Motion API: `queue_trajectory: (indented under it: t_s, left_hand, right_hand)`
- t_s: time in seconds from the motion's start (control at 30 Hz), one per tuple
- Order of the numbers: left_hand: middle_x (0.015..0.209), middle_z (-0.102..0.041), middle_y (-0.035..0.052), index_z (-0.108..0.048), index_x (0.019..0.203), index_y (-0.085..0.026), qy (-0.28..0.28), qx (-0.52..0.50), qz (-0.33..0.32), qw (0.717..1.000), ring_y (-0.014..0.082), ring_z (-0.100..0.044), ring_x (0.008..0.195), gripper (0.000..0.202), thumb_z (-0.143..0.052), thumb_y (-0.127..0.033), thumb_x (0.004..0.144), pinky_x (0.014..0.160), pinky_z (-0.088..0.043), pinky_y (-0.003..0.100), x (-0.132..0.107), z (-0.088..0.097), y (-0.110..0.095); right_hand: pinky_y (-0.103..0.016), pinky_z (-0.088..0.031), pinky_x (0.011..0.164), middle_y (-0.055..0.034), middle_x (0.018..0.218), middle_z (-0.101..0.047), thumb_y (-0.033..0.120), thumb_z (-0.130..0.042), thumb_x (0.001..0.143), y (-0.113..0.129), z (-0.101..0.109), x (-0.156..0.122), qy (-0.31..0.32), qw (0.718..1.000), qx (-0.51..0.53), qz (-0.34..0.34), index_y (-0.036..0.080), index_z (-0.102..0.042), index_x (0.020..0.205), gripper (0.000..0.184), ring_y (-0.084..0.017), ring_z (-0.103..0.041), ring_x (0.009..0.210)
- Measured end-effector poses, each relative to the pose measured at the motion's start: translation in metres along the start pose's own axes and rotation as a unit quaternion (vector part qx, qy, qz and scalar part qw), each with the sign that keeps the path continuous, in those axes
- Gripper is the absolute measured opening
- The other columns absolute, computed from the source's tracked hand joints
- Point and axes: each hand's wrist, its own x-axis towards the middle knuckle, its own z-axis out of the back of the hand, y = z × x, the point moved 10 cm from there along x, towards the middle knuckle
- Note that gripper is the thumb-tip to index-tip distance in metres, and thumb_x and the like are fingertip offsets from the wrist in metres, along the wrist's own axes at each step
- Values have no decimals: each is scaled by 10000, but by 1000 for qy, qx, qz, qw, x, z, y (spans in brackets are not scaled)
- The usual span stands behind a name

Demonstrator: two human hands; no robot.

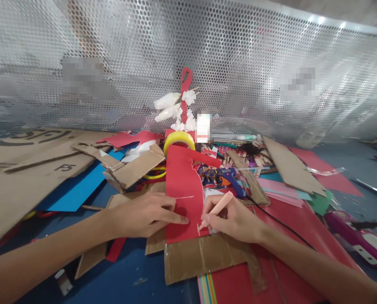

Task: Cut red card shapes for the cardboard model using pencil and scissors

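A sheet of red paper with a wavy right edge lies in front of me, its lower end over a piece of brown cardboard. My left hand rests on its left side, index finger stretched out flat on the paper. My right hand is closed round a pale pink marker, its tip down at the paper's lower right. White lines show near that tip, and another white line crosses the paper higher up. A roll of yellow tape stands at the paper's far end.
Blue hot glue gun with a black cord lies right of the paper. Large cardboard sheets and blue paper cover the left. A purple device is at far right. Behind stands a perforated metal screen, with white paper flowers before it.
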Motion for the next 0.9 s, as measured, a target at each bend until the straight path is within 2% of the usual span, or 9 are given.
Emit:
queue_trajectory:
  t_s: [0.07,0.2,0.47,0.6,0.67,0.9]
  left_hand:
    - [810,-594,26,-677,1289,-325,-5,4,-5,1000,155,-546,690,460,-449,-90,967,651,-418,257,1,1,-1]
    - [827,-604,25,-678,1279,-329,-11,3,-7,1000,147,-549,692,458,-455,-85,962,646,-419,251,1,4,-2]
    - [825,-600,22,-675,1286,-325,-16,0,-11,1000,145,-556,701,443,-458,-102,970,653,-423,250,-1,3,-1]
    - [811,-594,18,-673,1287,-331,-20,3,-12,1000,148,-547,688,456,-461,-91,963,653,-421,253,-1,2,0]
    - [803,-592,16,-677,1283,-328,-20,2,-13,1000,148,-542,677,461,-456,-84,960,650,-419,254,-1,2,-1]
    - [826,-605,16,-675,1288,-335,-16,-3,-6,1000,149,-564,696,460,-478,-86,954,662,-431,256,-1,2,0]
  right_hand:
    - [-220,-465,582,-43,765,-749,194,-662,834,1,2,0,-11,1000,7,-4,172,-637,764,78,-152,-693,692]
    - [-214,-445,571,-30,726,-737,154,-659,808,8,-3,-1,22,999,-22,24,171,-647,712,99,-135,-659,655]
    - [-214,-415,555,-27,718,-724,164,-660,797,4,-1,1,17,1000,-18,16,166,-642,721,78,-126,-622,636]
    - [-215,-393,520,-53,785,-744,271,-654,864,1,4,3,-8,999,33,5,161,-628,801,129,-105,-573,580]
    - [-220,-391,519,-67,826,-747,304,-645,886,1,7,3,-20,999,27,10,155,-638,827,161,-106,-573,589]
    - [-225,-418,524,-29,731,-692,280,-643,874,0,6,2,-29,999,14,7,160,-625,789,148,-103,-576,557]
